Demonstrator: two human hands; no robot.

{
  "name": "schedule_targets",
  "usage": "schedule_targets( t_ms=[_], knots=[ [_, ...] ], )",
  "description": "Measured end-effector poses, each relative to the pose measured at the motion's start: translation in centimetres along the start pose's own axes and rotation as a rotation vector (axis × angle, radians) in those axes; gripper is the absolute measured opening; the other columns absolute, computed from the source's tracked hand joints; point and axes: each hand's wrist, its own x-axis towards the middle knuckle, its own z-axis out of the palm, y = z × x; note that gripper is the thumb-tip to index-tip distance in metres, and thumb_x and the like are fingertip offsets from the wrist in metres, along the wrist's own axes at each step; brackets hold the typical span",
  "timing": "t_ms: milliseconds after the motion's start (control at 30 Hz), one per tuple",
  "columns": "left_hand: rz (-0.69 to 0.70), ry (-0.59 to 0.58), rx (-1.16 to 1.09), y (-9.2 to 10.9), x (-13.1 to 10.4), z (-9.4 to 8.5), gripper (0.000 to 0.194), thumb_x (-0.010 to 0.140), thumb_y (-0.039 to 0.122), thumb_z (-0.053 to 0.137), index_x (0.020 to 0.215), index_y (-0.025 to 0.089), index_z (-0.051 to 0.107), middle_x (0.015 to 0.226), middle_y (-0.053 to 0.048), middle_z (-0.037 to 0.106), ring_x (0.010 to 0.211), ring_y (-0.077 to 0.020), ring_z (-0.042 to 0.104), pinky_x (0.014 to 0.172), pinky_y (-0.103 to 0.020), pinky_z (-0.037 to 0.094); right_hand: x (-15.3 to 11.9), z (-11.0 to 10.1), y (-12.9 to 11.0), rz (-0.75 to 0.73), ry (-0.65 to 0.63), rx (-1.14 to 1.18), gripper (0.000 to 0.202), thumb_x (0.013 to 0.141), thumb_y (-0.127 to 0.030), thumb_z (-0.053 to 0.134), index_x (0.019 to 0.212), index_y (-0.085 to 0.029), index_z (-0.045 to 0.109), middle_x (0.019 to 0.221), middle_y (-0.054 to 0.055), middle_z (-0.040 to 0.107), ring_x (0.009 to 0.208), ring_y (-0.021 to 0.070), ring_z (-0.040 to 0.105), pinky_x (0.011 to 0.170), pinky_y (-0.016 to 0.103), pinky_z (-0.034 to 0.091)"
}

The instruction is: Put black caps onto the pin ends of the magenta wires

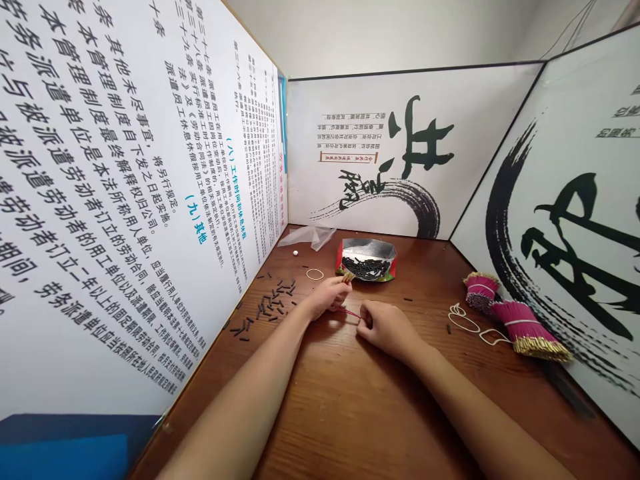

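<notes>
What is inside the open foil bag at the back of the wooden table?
The foil bag lies open and holds a pile of small black sticks, like those scattered on the table. How deep the pile goes cannot be seen, because the bag's folded walls cover its bottom.

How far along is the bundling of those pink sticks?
Done: two banded bundles of pink gold-tipped sticks lie at the right. In hand: the left hand and right hand hold a thin red stick between them. Left, it seems: small black tubes in the open foil pouch and scattered loose black tubes, plus spare white rubber bands.
</notes>
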Motion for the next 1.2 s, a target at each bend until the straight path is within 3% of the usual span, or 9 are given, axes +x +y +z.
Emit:
schedule_targets(
  t_ms=[167, 300, 533, 767, 1000, 1200],
  knots=[
    [0.048, -0.058, 0.226, -0.1, 0.3, 0.9, 0.008, 0.071, 0.021, 0.056, 0.075, 0.014, 0.058, 0.063, 0.004, 0.049, 0.055, -0.0075, 0.039, 0.059, -0.023, 0.038, 0.2, 0.4, 1.0, -0.038, 0.088, 0.083, 0.003, 0.074, -0.019, 0.052, 0.076, -0.02, 0.052, 0.074, 0.001, 0.061, 0.065, 0.0145, 0.052, 0.062, 0.024, 0.034],
    [0.098, -0.098, 0.305, -0.3, 0.6, 1.0, 0.009, 0.074, 0.02, 0.053, 0.072, 0.014, 0.058, 0.069, 0.002, 0.054, 0.063, -0.0092, 0.043, 0.063, -0.023, 0.036, 0.2, 0.5, 1.3, -0.032, 0.152, 0.128, 0.003, 0.076, -0.019, 0.051, 0.078, -0.021, 0.051, 0.075, 0.002, 0.062, 0.064, 0.0143, 0.051, 0.063, 0.025, 0.036],
    [0.098, -0.15, 0.385, -0.5, 0.7, 1.2, 0.012, 0.076, 0.024, 0.05, 0.07, 0.015, 0.054, 0.06, 0.004, 0.045, 0.057, -0.0088, 0.038, 0.055, -0.023, 0.03, 0.3, 0.5, 1.2, -0.02, 0.249, 0.232, 0.005, 0.082, -0.024, 0.051, 0.081, -0.021, 0.053, 0.075, 0.002, 0.062, 0.063, 0.0143, 0.053, 0.062, 0.025, 0.039],
    [-0.024, 0.003, 0.068, -0.4, 0.4, 0.7, 0.006, 0.074, 0.023, 0.047, 0.072, 0.019, 0.045, 0.049, 0.01, 0.026, 0.04, -0.006, 0.02, 0.04, -0.021, 0.014, 0.4, 0.9, 1.6, 0.068, 0.352, 0.396, 0.027, 0.087, -0.032, 0.05, 0.111, -0.019, 0.052, 0.074, -0.001, 0.061, 0.06, 0.0137, 0.055, 0.064, 0.026, 0.044],
    [0.02, 0.014, -0.253, -0.4, 0.4, -0.9, 0.004, 0.077, 0.02, 0.048, 0.08, 0.019, 0.046, 0.051, 0.009, 0.029, 0.037, -0.0045, 0.018, 0.035, -0.017, 0.013, 0.8, 0.6, 1.5, 0.086, 0.362, 0.342, 0.018, 0.083, -0.025, 0.048, 0.099, -0.02, 0.057, 0.078, 0.001, 0.062, 0.068, 0.0151, 0.055, 0.067, 0.027, 0.042],
    [-0.011, -0.044, -0.334, -0.1, 0.5, -1.3, 0.003, 0.076, 0.018, 0.045, 0.078, 0.019, 0.045, 0.05, 0.01, 0.024, 0.037, -0.0043, 0.011, 0.033, -0.015, 0.008, 5.1, -1.7, 2.2, 0.069, 0.334, 0.03, 0.014, 0.081, -0.019, 0.048, 0.086, -0.018, 0.062, 0.081, 0.005, 0.065, 0.081, 0.0196, 0.056, 0.075, 0.03, 0.039]
  ],
)
